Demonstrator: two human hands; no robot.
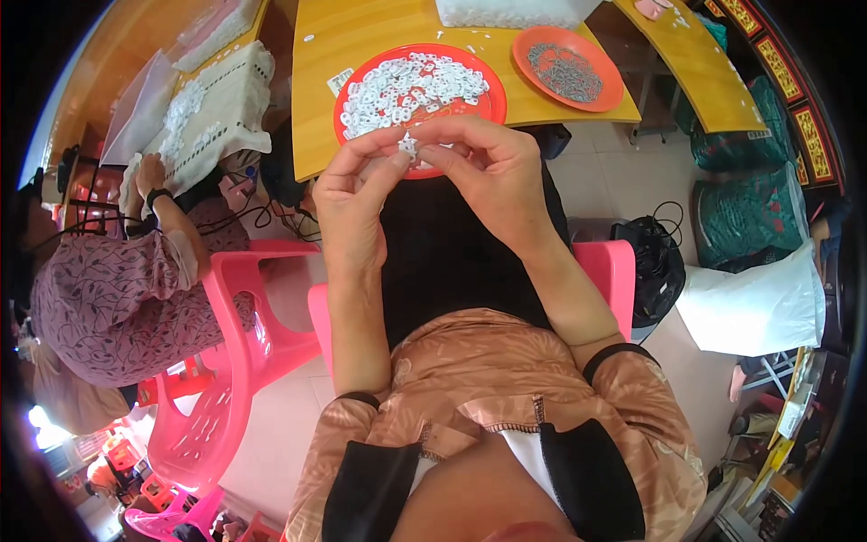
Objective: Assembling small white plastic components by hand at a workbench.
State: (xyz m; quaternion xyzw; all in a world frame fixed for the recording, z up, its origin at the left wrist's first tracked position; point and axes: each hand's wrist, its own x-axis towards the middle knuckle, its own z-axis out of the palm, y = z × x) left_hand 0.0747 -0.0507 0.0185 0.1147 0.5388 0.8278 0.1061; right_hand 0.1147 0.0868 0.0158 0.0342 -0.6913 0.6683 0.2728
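Both hands meet over the near edge of a round red tray (495, 98). Between the thumb and forefinger of my left hand (358, 188) is a small white plastic piece (408, 144). My right hand (501, 176) pinches at the same piece from the other side, its thumb and forefinger closed together; whether it grips a second small part is hidden. Many similar white pieces (411, 86) lie heaped in the tray. To its right, an orange plate (605, 101) holds a pile of small grey metal parts (564, 74).
The yellow wooden table (316, 45) carries a clear bag of white pieces (510, 11) at the back. Left of me, a person (126, 280) works at a cloth-covered table beside a pink chair (230, 370). A black bag (646, 271) and green sacks (750, 212) stand at right.
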